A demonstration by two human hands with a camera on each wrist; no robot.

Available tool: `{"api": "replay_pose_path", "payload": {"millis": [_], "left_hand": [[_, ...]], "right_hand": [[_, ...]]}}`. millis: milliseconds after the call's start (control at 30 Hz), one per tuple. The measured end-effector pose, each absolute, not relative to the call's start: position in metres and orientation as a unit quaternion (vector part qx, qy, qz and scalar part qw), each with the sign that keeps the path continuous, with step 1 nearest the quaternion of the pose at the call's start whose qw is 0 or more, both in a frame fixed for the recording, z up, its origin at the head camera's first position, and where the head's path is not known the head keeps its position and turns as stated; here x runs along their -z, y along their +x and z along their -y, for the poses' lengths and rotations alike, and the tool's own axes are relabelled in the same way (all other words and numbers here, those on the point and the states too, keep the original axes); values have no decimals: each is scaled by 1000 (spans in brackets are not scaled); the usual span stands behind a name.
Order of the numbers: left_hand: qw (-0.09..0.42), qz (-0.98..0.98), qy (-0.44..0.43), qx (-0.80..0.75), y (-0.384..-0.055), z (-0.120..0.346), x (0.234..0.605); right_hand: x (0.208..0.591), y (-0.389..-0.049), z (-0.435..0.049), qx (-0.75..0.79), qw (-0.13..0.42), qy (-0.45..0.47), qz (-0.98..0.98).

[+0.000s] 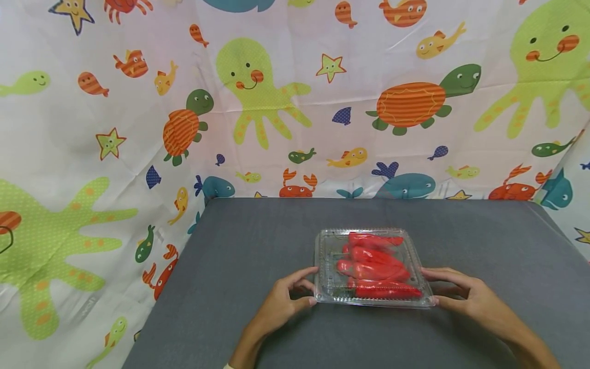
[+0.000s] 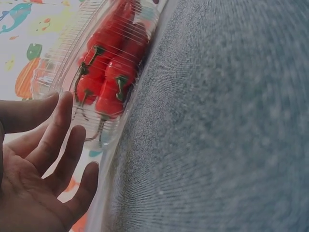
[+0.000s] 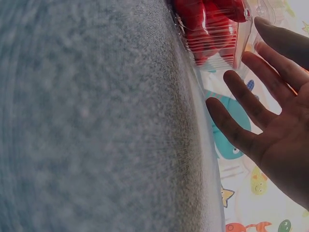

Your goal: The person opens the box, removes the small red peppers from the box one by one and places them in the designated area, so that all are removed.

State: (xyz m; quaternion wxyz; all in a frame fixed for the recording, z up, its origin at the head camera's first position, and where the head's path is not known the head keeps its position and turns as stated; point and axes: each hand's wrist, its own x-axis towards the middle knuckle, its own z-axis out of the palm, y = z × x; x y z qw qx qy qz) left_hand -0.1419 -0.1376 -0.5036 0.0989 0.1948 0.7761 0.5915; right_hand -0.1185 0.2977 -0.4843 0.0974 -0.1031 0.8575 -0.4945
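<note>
A clear plastic clamshell container (image 1: pixel 329 292) sits on the grey table in the head view, its lid down. Inside lie several long red peppers (image 1: pixel 380 271); their green stems (image 2: pixel 120 82) show in the left wrist view. My left hand (image 1: pixel 278 302) is at the container's left side, index fingertip and thumb tip touching its edge well apart from each other. At the opposite side, my right hand (image 1: pixel 470 294) touches the edge and near corner with fingertips and thumb. Both wrist views show the other fingers spread and fairly straight, beside the plastic.
The grey tabletop (image 1: pixel 249 236) extends around the container to its back edge. A white cloth (image 1: pixel 295 102) printed with sea animals hangs behind the table and along its left and right sides.
</note>
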Motion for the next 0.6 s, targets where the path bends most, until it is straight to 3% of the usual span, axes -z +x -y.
{"api": "replay_pose_path", "payload": {"millis": [600], "left_hand": [[81, -787, 180, -584, -143, 134, 509]], "right_hand": [[485, -116, -298, 482, 76, -129, -863]]}}
